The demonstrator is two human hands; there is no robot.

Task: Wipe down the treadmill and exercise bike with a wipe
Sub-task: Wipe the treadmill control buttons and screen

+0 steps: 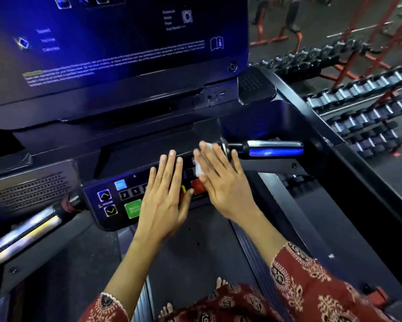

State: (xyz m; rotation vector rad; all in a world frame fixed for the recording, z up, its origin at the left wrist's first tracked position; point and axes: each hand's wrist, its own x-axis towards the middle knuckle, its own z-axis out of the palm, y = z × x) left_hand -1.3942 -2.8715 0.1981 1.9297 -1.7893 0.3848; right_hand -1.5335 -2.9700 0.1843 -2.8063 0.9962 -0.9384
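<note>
The wipe [199, 168] lies flat under the right hand [221, 180], pressed to the right end of the treadmill's [195, 247] panel [91, 206], just beside the chrome grip [274, 148]. Both hands are spread with fingers straight. The left hand [165, 196] is over the panel's middle; we cannot tell whether it touches.

We judge the wipe light, limp and damp. It will bunch and slide, so we'd keep it under a flat palm or pinch a folded edge. The keys beneath may trigger under pressure.

We read "2" and "5" on keys [124, 195], "INCLINE" by the arrows [104, 195] and "Calories" on the screen [116, 43]. The green key's [132, 209] wording is too blurred.
</note>
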